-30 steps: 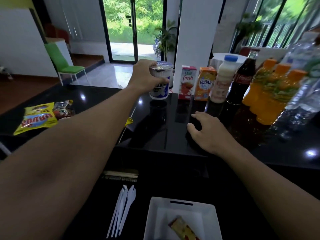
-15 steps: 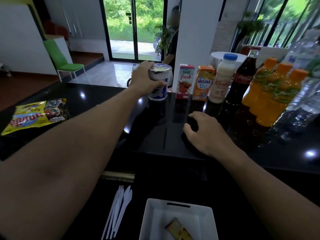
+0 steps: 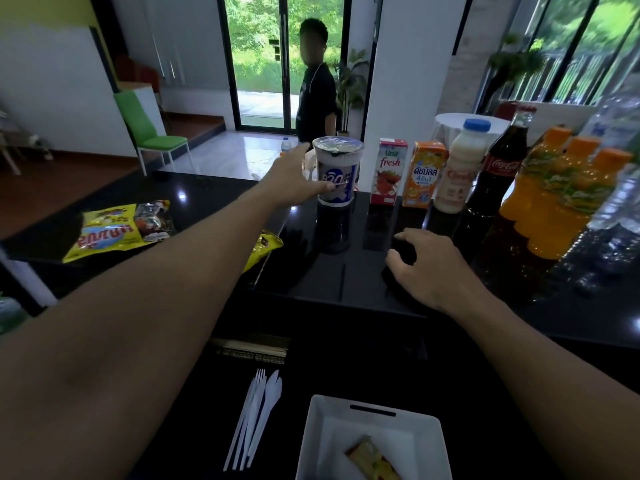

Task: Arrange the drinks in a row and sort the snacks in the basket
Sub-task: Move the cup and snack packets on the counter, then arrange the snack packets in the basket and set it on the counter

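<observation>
Nearest to me I see the white square plastic basket (image 3: 374, 441) with one yellow snack packet (image 3: 372, 459) lying inside it. Further on, my right hand (image 3: 427, 266) rests flat on the glossy black counter (image 3: 346, 271), fingers loosely spread and holding nothing. At the far edge my left hand (image 3: 294, 181) has its fingers open, touching the side of the foil-lidded white and blue cup (image 3: 337, 174), which stands upright at the left end of the drinks row, beside the red juice carton (image 3: 389, 171).

The left hand (image 3: 294, 181) touches the cup (image 3: 337, 174), fingers spread wide. Just right of that grip stands the red juice box (image 3: 388, 172). The right hand (image 3: 429, 265) rests flat on the surface (image 3: 329, 265).
</observation>
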Available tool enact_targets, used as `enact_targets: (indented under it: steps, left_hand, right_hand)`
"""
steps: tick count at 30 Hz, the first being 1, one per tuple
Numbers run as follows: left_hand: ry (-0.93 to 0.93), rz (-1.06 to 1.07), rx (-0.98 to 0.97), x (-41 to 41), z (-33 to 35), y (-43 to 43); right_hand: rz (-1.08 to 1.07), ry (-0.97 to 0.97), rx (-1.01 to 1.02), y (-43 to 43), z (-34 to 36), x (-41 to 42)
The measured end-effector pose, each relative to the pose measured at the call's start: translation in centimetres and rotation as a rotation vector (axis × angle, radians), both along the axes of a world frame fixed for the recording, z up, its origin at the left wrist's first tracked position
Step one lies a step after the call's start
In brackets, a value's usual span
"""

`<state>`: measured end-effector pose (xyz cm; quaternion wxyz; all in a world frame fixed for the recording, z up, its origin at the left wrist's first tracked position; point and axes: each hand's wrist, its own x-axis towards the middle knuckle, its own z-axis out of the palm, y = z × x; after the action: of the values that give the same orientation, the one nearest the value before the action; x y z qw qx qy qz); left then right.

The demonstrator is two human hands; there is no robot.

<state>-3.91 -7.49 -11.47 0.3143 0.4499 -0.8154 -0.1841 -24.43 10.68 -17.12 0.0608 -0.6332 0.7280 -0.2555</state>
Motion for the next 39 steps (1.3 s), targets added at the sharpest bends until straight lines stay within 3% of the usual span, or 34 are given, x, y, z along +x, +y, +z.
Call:
enact_targets:
  steps: [8,14,17,22,25,32,39]
  left_hand:
    - [-0.084,0.078,-0.048,10.2,0.0,3.5]
    - [-0.159,0.213,-0.044,19.5,0.1,5.1]
    - [-0.241,0.302,-0.034,23.3,-0.5,5.8]
    - [-0.273,0.296,0.111,26.7,-2.3,7.2]
    - [-0.25,0.245,0.123,27.4,-3.3,8.3]
    - [-0.416,0.216,0.008,27.7,-3.6,9.9]
    - [-0.42,0.266,-0.302,27.0,-5.0,12.1]
  right_hand:
    - [0.202,0.234,-0.308,-0.1,0.2,2.6]
    - [0.373,0.158,-0.553,-1.2,1.6,15.4]
    - [0.346,0.25,-0.453,-1.8,3.1,21.3]
    - [0.175,0.467,0.057,-3.2,3.7,26.8]
    - [0.128,0.501,0.217,-4.1,2.7,27.8]
    - [0.108,0.585,0.137,-4.1,0.7,27.7]
    - [0.289,0.431,-0.072,-1.6,-0.1,24.4]
